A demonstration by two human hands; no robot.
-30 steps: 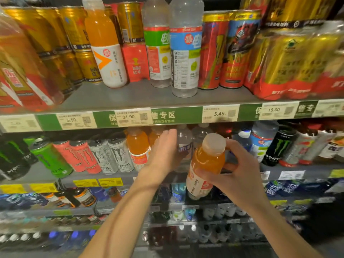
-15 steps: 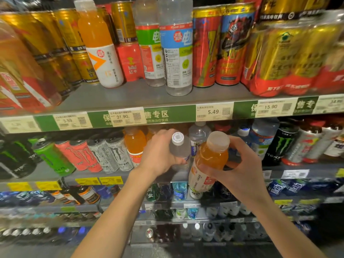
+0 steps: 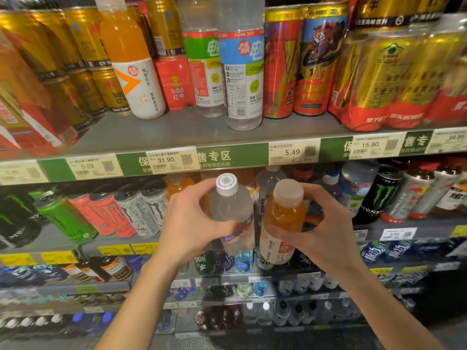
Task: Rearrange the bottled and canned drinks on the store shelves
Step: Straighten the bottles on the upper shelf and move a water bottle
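Observation:
My left hand grips a small clear water bottle with a white cap, held in front of the second shelf. Right beside it, my right hand holds a small orange drink bottle with a pale cap and white label. The two bottles are side by side, nearly touching, both tilted slightly. Behind them on the second shelf stand another orange bottle and a clear bottle.
The top shelf carries gold cans, a tall orange bottle, two clear bottles and red cans. The second shelf holds Monster cans at left and a black Monster can at right. Lower shelves hold several bottles.
My left hand has pulled the clear water bottle out of the second shelf toward me. The orange bottle in my right hand has risen slightly next to it.

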